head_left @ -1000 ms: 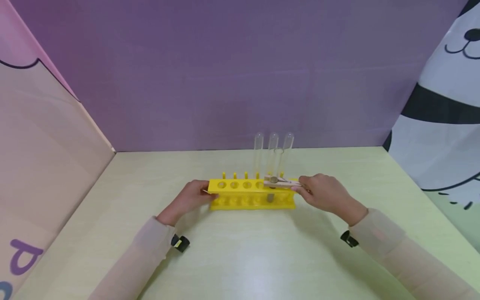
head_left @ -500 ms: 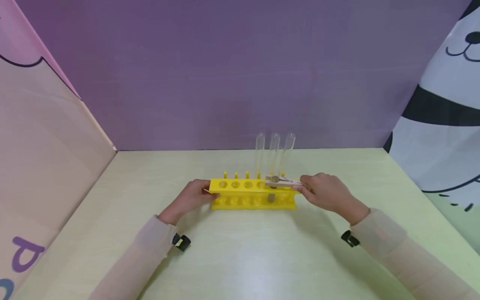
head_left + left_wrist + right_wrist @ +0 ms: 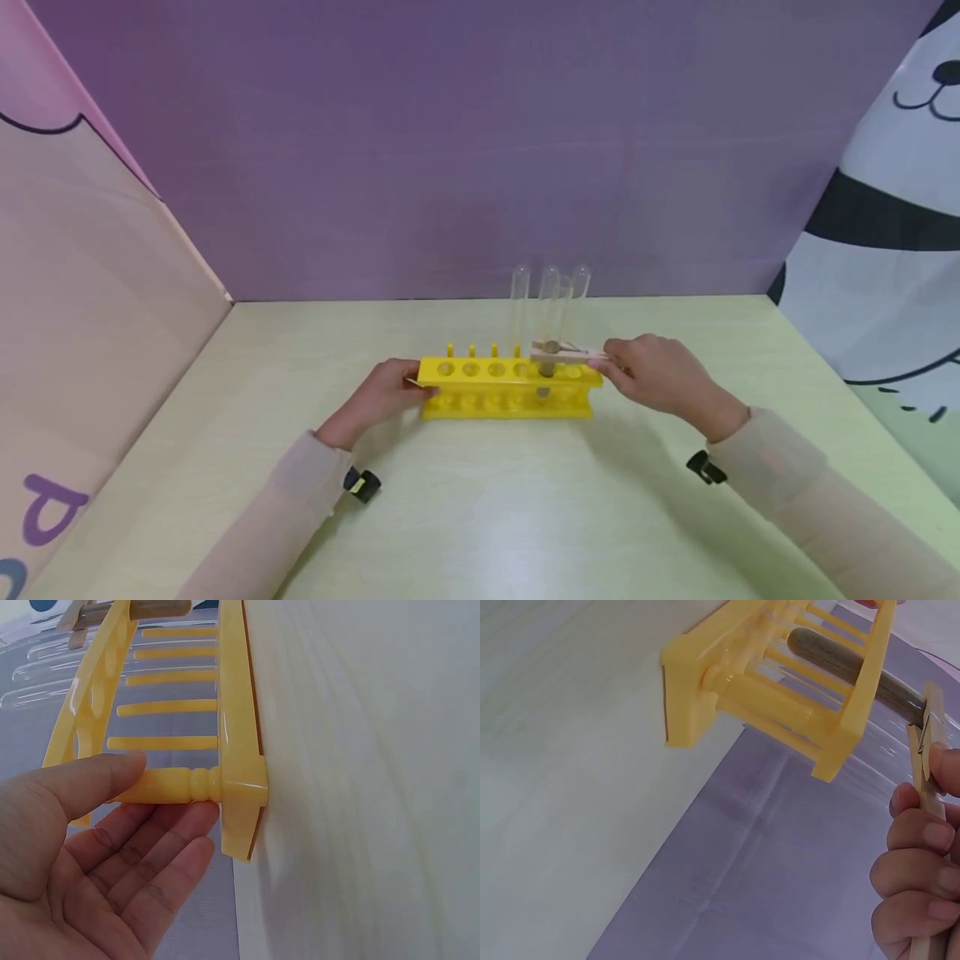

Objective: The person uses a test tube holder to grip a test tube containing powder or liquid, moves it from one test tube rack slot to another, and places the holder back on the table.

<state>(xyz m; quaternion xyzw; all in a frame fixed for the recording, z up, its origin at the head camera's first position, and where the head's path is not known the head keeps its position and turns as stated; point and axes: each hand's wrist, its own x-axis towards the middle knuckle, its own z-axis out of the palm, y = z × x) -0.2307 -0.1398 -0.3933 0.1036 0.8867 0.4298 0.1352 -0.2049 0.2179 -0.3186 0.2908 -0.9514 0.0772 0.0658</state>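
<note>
Yellow plastic rack (image 3: 483, 383) on table (image 3: 465, 500), just 6 o'clock of head-view centre. Left hand (image 3: 384, 392) at rack's 9 o'clock, thumb and fingers round end post (image 3: 161, 786). Right hand (image 3: 660, 375) at rack's 3 o'clock, clenched round wooden clamp (image 3: 566, 356). Clamp grips test tube (image 3: 901, 697) with brownish contents (image 3: 832, 658), lower end through upper plate (image 3: 847, 735). Three inverted clear tubes (image 3: 520, 292) on pegs (image 3: 172, 706), rack's 1 o'clock.

Head view: illumination even, moderately bright; source outside the frame. A diffuse glare patch lies low-centre on the surface (image 3: 517, 533). Soft shadows fall inward of both sleeves (image 3: 810, 500). Clear tubes (image 3: 521, 308) show low contrast against the wall (image 3: 375, 150). Left wrist view: surface pale, washed out. Right wrist view: faint highlights on the rack (image 3: 772, 701).
</note>
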